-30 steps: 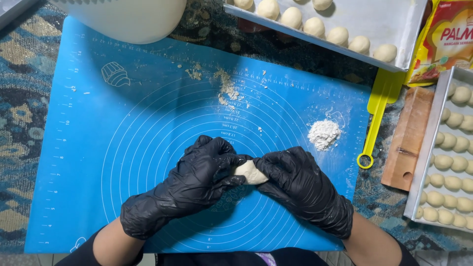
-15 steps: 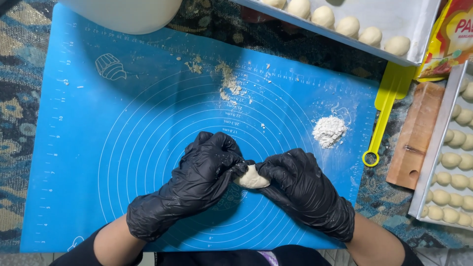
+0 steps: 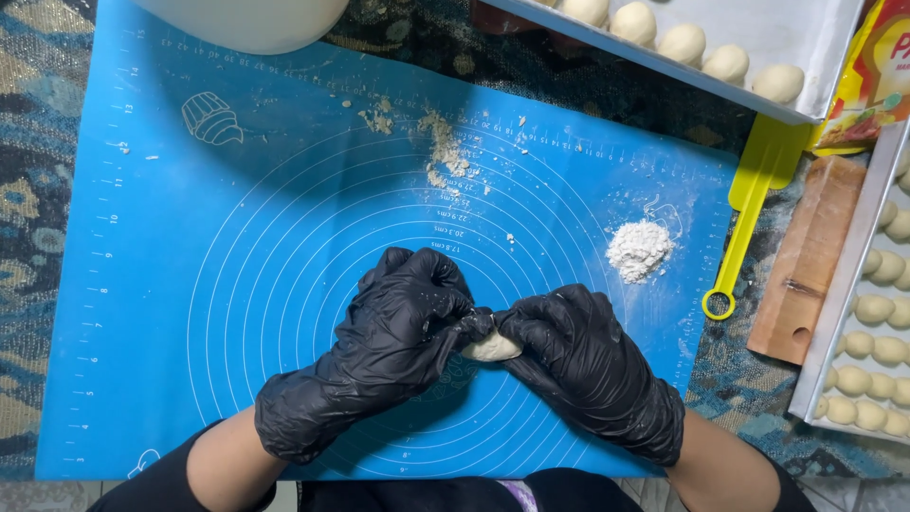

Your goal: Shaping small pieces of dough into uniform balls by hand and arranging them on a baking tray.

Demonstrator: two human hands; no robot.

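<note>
A blue silicone baking mat (image 3: pixel 237 284) printed with white circles covers a patterned cloth (image 3: pixel 28 190); a white bowl (image 3: pixel 256 19) sits at its top edge. The left hand (image 3: pixel 398 327), black-gloved, curls over from the left, fingers pinched on a small piece of dough (image 3: pixel 493 347) just above the mat. The right hand (image 3: pixel 578 356) clamps the same piece from the other side. Further right lie a flour heap (image 3: pixel 640 248), a yellow scraper (image 3: pixel 754 199), a wooden board (image 3: pixel 806 261), trays of dough balls (image 3: pixel 877 322) and a yellow-red packet (image 3: pixel 877 76).
</note>
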